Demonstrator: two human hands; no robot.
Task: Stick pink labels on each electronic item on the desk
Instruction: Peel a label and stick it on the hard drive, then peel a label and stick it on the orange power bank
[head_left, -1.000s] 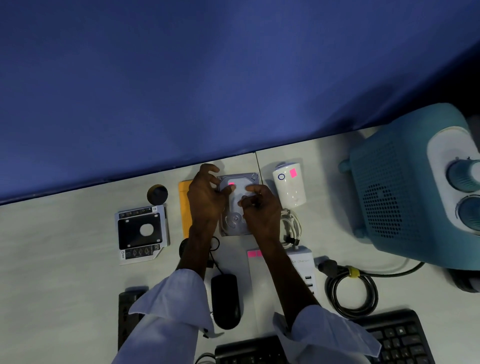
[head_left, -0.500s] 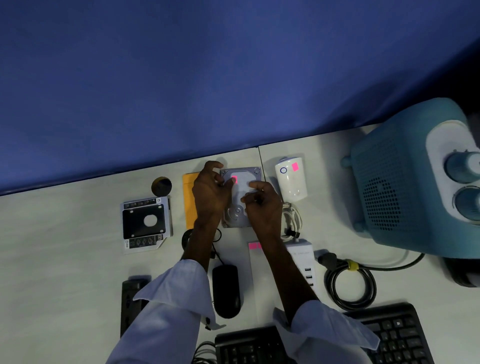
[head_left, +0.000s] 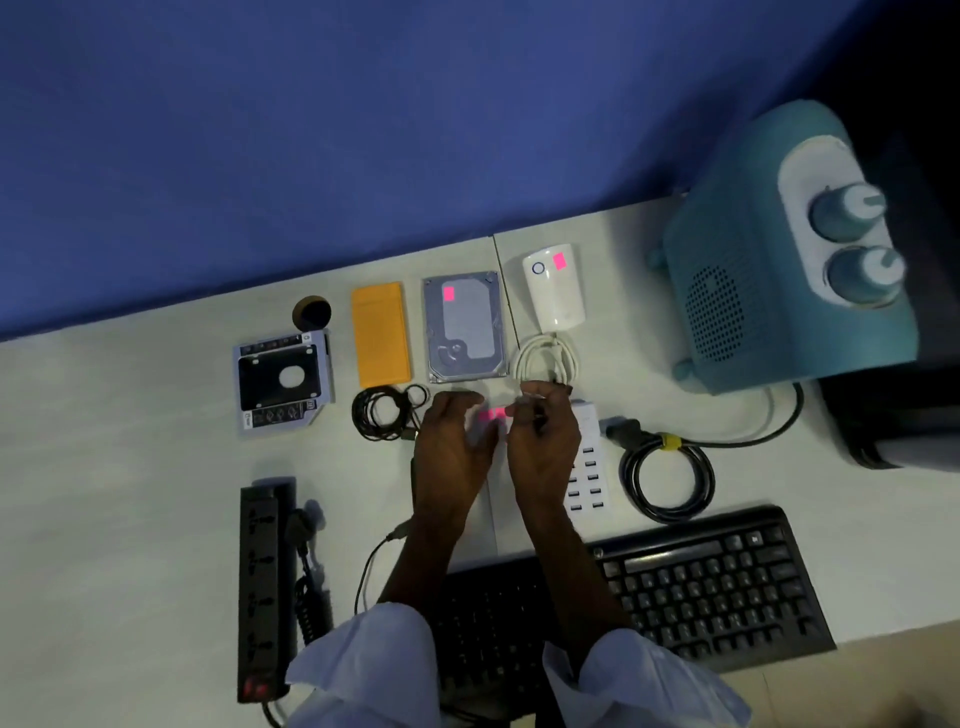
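My left hand (head_left: 451, 452) and my right hand (head_left: 544, 441) are over a white sheet (head_left: 480, 525) in the middle of the desk. A strip of pink labels (head_left: 492, 414) lies at the sheet's far end. My right thumb and forefinger pinch the strip's right edge. My left hand's fingers are spread beside it, blurred. The grey hard drive (head_left: 465, 327) carries a pink label (head_left: 448, 293) and lies free. The white plug-in device (head_left: 553, 288) also has a pink label (head_left: 559, 261). No label shows on the orange case (head_left: 381, 335) or the drive caddy (head_left: 283, 379).
A black keyboard (head_left: 701, 587) is at the front and a black power strip (head_left: 262, 587) at the left. A white multi-port charger (head_left: 589, 467) lies by my right hand. Coiled cables (head_left: 670, 478) (head_left: 387, 410) and a teal appliance (head_left: 753, 291) are at the right.
Both hands have left the hard drive and drawn back toward me to the label sheet. The pink label stays on the drive. The view has shifted, showing more of the near desk.
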